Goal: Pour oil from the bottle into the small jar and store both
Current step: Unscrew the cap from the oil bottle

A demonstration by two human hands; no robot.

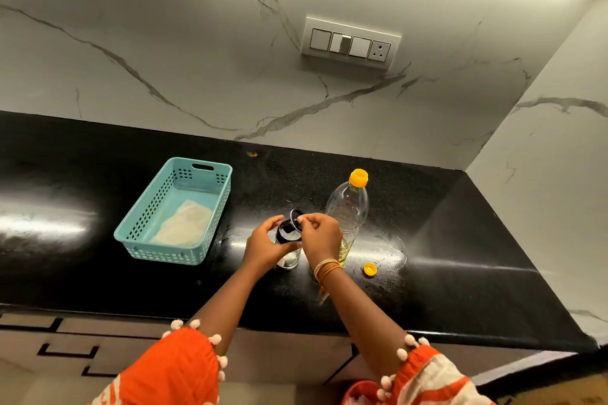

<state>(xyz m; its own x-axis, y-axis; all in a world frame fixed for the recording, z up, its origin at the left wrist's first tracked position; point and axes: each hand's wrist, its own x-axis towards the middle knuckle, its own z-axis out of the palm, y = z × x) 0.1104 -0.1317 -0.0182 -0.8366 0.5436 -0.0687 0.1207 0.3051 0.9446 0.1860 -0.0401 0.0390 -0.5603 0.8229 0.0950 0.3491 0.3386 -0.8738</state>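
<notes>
teal basket (pixel 131 233), black counter (pixel 460 256) — veined marble

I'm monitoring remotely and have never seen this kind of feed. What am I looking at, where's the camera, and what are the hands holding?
There is one view only, from a camera worn on a person's head, looking down at a black counter. No machine: these are bare hands. The left hand steadies a small glass jar, and the right hand works its black lid. Behind stands an oil bottle with a yellow top; a loose yellow cap lies nearby. To the left sits a teal basket holding a cloth.
</notes>
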